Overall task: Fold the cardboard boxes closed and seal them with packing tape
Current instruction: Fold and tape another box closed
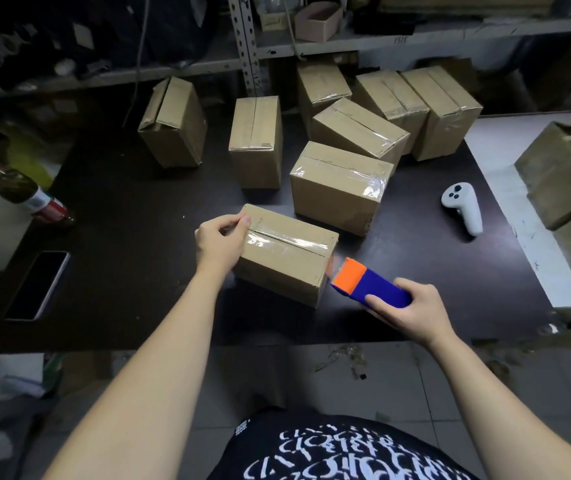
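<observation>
Forearms (159, 341) reach from black printed shirt (329, 448) over dark table (121, 220). Right hand (412, 306) wraps tape dispenser (367, 284), orange end just beside right end of box (287, 252); judged positioned to finish or cut tape there. Left hand (220, 242) pinches box's far-left corner, likely steadying it against tape pull. Box lies mid-table, flaps closed, tape along top seam. Sealed boxes (341, 183) grouped behind, likely kept out of work zone.
</observation>
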